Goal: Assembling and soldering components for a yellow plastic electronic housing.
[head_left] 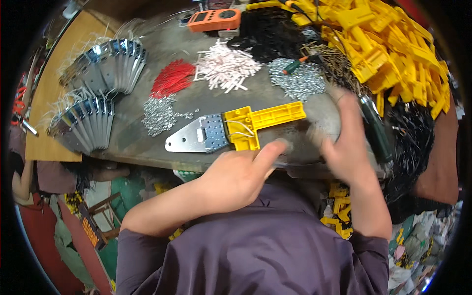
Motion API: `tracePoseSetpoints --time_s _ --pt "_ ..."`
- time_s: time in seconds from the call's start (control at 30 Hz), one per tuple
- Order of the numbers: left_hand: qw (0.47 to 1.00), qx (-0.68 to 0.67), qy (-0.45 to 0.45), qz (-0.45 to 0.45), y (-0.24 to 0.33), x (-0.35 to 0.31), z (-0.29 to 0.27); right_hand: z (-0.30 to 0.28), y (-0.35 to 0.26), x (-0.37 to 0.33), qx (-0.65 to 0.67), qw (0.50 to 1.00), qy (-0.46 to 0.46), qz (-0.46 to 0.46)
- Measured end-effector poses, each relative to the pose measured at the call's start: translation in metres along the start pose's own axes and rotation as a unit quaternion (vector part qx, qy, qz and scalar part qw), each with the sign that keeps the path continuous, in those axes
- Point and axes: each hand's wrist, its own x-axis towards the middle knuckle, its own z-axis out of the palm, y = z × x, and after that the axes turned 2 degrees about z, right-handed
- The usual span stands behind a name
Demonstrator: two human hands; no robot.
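Left hand (241, 177) is resting loosely curled, holding nothing, below the centre-frame yellow plastic handle (260, 120) on its metal plate (194, 137); right hand (344, 142) is blurring, grip unclear.

Bright, smooth metal plate (196, 135), perforated, joined to a glossy yellow plastic handle piece (260, 120). Worn, matt grey table surface (275, 96). Far right: heap of glossy yellow plastic parts (388, 44). Far left: shiny stacked metal plates (105, 64)

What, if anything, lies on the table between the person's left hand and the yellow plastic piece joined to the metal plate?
Nothing visible does. The left hand rests at the table's near edge, right below the yellow plastic piece, with only bare tabletop between them. The metal plate extends leftward, clear of that gap.
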Motion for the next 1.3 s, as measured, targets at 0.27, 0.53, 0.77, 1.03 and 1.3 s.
tracePoseSetpoints --time_s 0.27,0.53,0.77,1.03,1.3 --pt "0.961 0.069 0.254 -0.086 -0.067 0.012 -0.016 0.013 -0.022 -0.011 0.338 0.894 -0.275 0.101" --pt "0.981 0.104 0.164 -0.025 -0.079 0.059 -0.039 0.034 -0.011 -0.029 0.508 0.813 -0.248 0.14" --pt "0.955 0.284 0.053 0.062 -0.107 0.089 -0.044 0.03 -0.02 -0.023 0.618 0.719 -0.175 0.266" --pt "0.961 -0.247 0.113 -0.049 -0.05 0.052 -0.025 0.029 -0.025 -0.016 0.587 0.748 -0.099 0.294" --pt "0.833 -0.538 0.123 -0.038 -0.034 0.031 -0.015 0.034 -0.025 -0.014 0.538 0.797 -0.145 0.232"
